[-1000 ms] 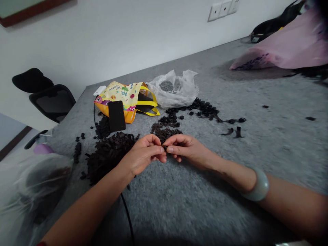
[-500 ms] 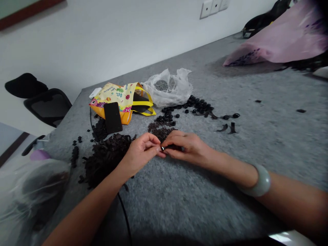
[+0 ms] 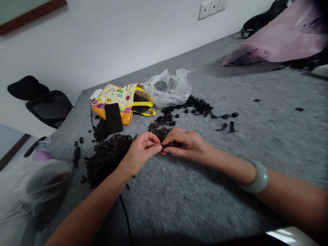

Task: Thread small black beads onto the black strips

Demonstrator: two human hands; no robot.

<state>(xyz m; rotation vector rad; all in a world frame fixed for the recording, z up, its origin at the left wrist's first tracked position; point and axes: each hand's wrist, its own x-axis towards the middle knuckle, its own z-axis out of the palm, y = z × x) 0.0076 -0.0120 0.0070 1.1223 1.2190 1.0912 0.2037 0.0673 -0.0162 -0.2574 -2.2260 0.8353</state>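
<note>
Between my two hands is a small dark strip (image 3: 169,145). My left hand (image 3: 146,148) pinches its left end between thumb and finger. My right hand (image 3: 186,143), with a pale green bangle on that wrist, has its fingers closed round the strip's other part. Beside my left forearm lies a heap of dark strips (image 3: 107,157). Small brown pieces (image 3: 160,131) are spread just beyond my fingertips, and round black pieces (image 3: 200,105) lie behind them.
A phone (image 3: 113,118) leans on a yellow patterned bag (image 3: 112,94). A clear plastic bag (image 3: 174,95) holds small grey pieces. A pink bag (image 3: 276,44) lies at back right. A black cable (image 3: 125,215) runs off the front edge.
The shiny bit that showed at my left fingertips is no longer visible, and more of the dark strip shows between my hands. My right hand has turned slightly.
</note>
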